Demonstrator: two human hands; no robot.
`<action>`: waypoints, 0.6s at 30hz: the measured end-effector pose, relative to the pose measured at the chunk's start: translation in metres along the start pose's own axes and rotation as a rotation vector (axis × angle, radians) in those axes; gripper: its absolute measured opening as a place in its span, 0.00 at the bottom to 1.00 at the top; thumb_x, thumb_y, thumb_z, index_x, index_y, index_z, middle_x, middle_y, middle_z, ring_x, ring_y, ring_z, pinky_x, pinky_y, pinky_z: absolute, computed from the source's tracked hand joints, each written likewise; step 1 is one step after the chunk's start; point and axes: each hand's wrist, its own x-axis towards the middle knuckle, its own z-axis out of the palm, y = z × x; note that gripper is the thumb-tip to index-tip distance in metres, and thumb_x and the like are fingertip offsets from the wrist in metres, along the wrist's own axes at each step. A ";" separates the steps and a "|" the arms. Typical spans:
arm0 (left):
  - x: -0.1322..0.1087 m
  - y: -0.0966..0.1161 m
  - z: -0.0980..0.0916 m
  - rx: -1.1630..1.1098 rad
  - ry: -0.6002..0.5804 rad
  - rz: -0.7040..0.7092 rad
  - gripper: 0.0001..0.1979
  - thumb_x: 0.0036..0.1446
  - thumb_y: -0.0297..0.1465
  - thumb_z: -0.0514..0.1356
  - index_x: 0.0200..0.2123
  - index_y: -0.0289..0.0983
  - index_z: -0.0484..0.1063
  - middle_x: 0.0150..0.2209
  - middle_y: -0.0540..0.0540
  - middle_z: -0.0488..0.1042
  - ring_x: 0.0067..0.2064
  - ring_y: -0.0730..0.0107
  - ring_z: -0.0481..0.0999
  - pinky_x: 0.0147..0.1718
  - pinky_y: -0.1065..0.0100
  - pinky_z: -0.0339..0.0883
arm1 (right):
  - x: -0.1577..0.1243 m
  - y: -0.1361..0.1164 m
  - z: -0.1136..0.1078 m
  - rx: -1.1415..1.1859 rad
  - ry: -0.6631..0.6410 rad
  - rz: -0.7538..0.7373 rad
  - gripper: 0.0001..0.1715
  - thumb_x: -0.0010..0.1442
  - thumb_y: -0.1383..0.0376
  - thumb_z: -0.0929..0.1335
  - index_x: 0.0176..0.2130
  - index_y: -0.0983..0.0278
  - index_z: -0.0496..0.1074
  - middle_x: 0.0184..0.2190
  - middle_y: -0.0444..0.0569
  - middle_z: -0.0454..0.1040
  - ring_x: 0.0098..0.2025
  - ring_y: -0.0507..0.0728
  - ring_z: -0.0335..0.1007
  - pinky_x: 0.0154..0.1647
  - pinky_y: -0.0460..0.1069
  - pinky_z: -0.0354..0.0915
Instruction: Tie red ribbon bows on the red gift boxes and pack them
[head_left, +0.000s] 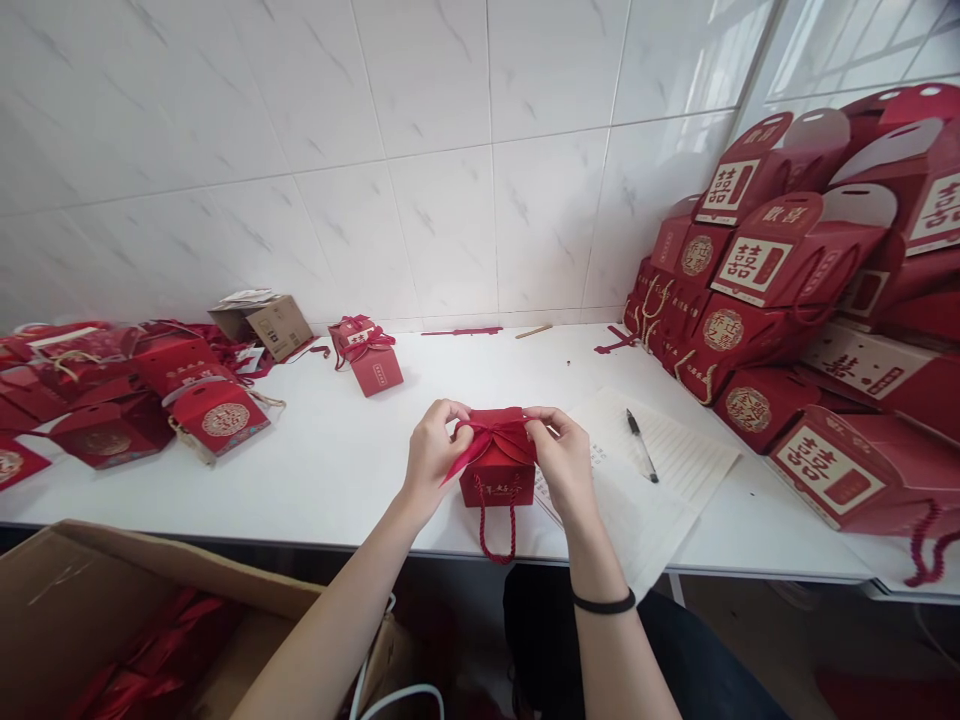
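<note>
A small red gift box with gold characters stands near the front edge of the white table. A red cord handle hangs from it over the edge. My left hand pinches the left side of a red ribbon on the box's top. My right hand pinches the ribbon's right side. Both hands are closed on the ribbon, which forms loops between them with one tail slanting down left.
A pen lies on lined paper right of the box. Large red gift boxes are stacked at the right. Several red boxes lie at the left, one tied box behind. A cardboard carton sits below left.
</note>
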 end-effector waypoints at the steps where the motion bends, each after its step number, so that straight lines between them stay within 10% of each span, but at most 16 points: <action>1: 0.000 0.000 0.000 0.004 -0.005 0.021 0.05 0.46 0.25 0.51 0.26 0.39 0.63 0.35 0.48 0.73 0.41 0.65 0.73 0.35 0.66 0.66 | 0.000 -0.001 -0.002 0.057 -0.042 0.024 0.09 0.46 0.64 0.67 0.31 0.64 0.72 0.27 0.46 0.72 0.29 0.55 0.66 0.27 0.48 0.61; 7: 0.000 0.002 -0.002 -0.003 -0.079 0.172 0.11 0.44 0.21 0.46 0.26 0.39 0.64 0.35 0.47 0.73 0.43 0.65 0.72 0.42 0.63 0.65 | 0.000 -0.008 -0.009 0.249 -0.235 0.069 0.11 0.44 0.61 0.71 0.31 0.63 0.74 0.26 0.45 0.72 0.30 0.52 0.65 0.32 0.47 0.61; 18: 0.001 0.000 -0.004 -0.087 -0.206 0.208 0.12 0.43 0.23 0.46 0.29 0.38 0.67 0.35 0.46 0.74 0.44 0.63 0.72 0.44 0.62 0.65 | -0.001 -0.005 -0.007 0.154 -0.173 0.009 0.16 0.45 0.56 0.73 0.31 0.64 0.72 0.26 0.46 0.73 0.30 0.54 0.67 0.34 0.48 0.62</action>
